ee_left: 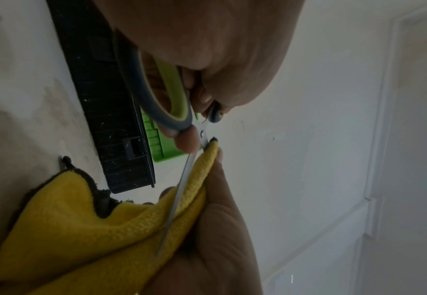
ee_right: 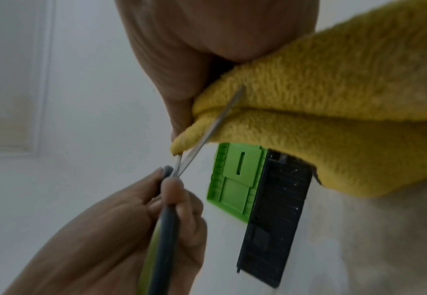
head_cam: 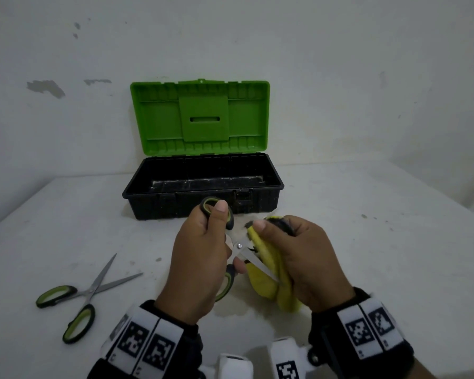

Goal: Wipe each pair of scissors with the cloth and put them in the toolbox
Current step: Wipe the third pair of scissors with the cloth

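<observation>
Head view only: second scissors lie splayed on the bench, left of the hands.
Left hand: grips held scissors by their handles.
Right hand: closes yellow cloth around a blade.
Toolbox: open, behind both hands.

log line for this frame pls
left hand: holds scissors | right hand: cloth on blade | spare scissors: on table | toolbox: open

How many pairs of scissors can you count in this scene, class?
2. One pair is held in the left hand, against the yellow cloth; the other pair lies open on the table, left. None visible in the toolbox.
</observation>
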A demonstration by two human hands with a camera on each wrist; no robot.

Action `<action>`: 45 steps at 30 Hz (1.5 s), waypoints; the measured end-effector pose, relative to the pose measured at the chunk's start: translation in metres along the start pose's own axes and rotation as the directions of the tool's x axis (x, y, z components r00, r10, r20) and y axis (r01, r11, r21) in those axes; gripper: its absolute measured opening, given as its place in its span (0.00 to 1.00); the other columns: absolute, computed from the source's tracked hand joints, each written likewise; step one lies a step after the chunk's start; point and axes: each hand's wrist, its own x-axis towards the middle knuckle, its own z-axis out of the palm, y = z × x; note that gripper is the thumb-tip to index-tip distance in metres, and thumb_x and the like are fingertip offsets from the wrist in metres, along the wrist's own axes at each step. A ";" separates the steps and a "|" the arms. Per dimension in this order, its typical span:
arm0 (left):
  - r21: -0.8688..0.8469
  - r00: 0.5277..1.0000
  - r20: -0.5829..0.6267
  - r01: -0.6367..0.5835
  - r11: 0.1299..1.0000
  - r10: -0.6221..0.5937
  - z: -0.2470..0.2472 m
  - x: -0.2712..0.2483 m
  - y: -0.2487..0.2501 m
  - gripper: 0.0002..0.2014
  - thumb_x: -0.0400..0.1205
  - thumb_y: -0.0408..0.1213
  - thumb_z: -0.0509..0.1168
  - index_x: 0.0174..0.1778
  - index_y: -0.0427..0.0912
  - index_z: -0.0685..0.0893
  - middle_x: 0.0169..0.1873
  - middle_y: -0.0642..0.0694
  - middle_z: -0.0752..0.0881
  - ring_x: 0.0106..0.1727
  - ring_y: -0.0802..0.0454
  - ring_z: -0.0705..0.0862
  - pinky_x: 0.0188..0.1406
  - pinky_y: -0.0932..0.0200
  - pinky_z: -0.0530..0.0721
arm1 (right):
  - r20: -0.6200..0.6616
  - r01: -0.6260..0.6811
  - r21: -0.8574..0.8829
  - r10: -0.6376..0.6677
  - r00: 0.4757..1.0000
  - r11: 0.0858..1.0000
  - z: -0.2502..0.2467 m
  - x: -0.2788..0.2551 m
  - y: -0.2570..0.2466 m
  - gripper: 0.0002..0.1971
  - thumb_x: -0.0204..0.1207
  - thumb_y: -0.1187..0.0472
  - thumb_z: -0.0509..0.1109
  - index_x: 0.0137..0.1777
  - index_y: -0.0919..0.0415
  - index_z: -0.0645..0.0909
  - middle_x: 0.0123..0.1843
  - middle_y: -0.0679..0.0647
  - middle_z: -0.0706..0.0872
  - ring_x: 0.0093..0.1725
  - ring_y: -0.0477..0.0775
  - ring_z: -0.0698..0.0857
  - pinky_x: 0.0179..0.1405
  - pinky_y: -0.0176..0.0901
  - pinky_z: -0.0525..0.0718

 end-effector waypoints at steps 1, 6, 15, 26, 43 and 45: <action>0.006 1.000 0.006 -0.011 1.000 0.011 0.001 -0.001 0.001 0.17 0.88 0.49 0.56 0.43 0.38 0.76 0.14 0.55 0.67 0.14 0.56 0.73 0.25 0.43 0.88 | -0.036 -0.008 0.032 0.009 0.999 0.999 -0.003 0.003 -0.001 0.16 0.68 0.49 0.83 0.41 0.63 0.91 0.41 0.72 0.90 0.39 0.64 0.88 0.46 0.71 0.90; 0.037 1.000 -0.004 -0.018 0.999 0.018 0.002 -0.001 0.003 0.18 0.88 0.50 0.55 0.43 0.39 0.76 0.12 0.52 0.70 0.14 0.52 0.77 0.27 0.43 0.87 | 0.004 0.038 -0.008 -0.038 0.999 0.999 0.000 -0.005 -0.004 0.11 0.72 0.50 0.81 0.40 0.59 0.92 0.37 0.63 0.92 0.38 0.59 0.90 0.44 0.56 0.91; 0.047 0.999 0.026 -0.038 0.998 0.037 0.003 -0.001 0.002 0.18 0.88 0.50 0.55 0.43 0.38 0.76 0.13 0.53 0.72 0.15 0.50 0.78 0.26 0.42 0.87 | -0.064 -0.029 0.133 0.038 0.997 0.991 -0.007 0.005 0.001 0.25 0.60 0.42 0.85 0.41 0.66 0.90 0.44 0.75 0.89 0.39 0.62 0.87 0.44 0.69 0.92; -0.014 1.000 0.009 -0.004 1.000 0.004 -0.013 0.010 0.006 0.17 0.87 0.49 0.56 0.40 0.40 0.76 0.13 0.50 0.66 0.16 0.45 0.76 0.23 0.50 0.85 | -0.081 0.039 0.047 -0.035 0.996 0.998 -0.004 0.027 -0.009 0.24 0.66 0.45 0.84 0.43 0.69 0.89 0.36 0.67 0.87 0.37 0.54 0.82 0.40 0.52 0.83; 0.393 0.881 -0.014 -0.430 0.813 0.473 -0.012 0.026 -0.004 0.14 0.84 0.53 0.54 0.41 0.50 0.76 0.25 0.49 0.82 0.23 0.58 0.85 0.19 0.69 0.77 | -0.024 0.121 -0.245 -0.131 0.991 0.962 0.038 0.017 -0.004 0.16 0.74 0.43 0.77 0.35 0.56 0.90 0.30 0.55 0.87 0.32 0.59 0.86 0.33 0.57 0.89; 0.455 0.848 0.001 -0.472 0.755 0.530 -0.013 0.026 -0.008 0.14 0.84 0.55 0.52 0.41 0.52 0.74 0.24 0.51 0.82 0.24 0.59 0.84 0.21 0.63 0.80 | -0.035 0.134 -0.236 -0.147 0.989 0.962 0.038 0.020 -0.004 0.18 0.75 0.44 0.77 0.33 0.58 0.88 0.28 0.57 0.85 0.29 0.58 0.84 0.30 0.54 0.86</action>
